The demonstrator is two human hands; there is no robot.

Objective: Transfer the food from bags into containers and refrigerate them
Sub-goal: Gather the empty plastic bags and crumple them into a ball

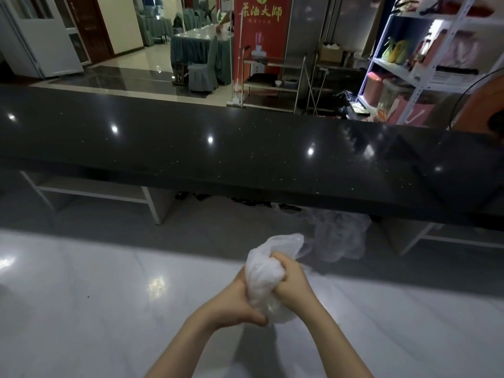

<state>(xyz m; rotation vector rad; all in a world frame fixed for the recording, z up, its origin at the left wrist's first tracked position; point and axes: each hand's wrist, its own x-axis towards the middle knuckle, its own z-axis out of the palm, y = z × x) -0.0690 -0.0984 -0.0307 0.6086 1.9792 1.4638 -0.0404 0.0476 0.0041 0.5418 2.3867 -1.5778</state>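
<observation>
Pale marble tabletop (81, 309) lies below both hands: left hand (240, 301) grips the plastic bag (263, 279) low, right hand (291, 279) squeezes it higher up; its loose end points away, toward the dark counter (191, 148).

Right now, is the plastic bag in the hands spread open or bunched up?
Bunched up. Both hands, left and right, squeeze the white plastic bag into a crumpled wad. Whether anything is inside, cannot tell.

You stand in a restaurant's back area.
Beyond your fingers (275, 257): black counter (245, 148), draped banquet tables (199, 47), storage shelving (425, 64).
</observation>
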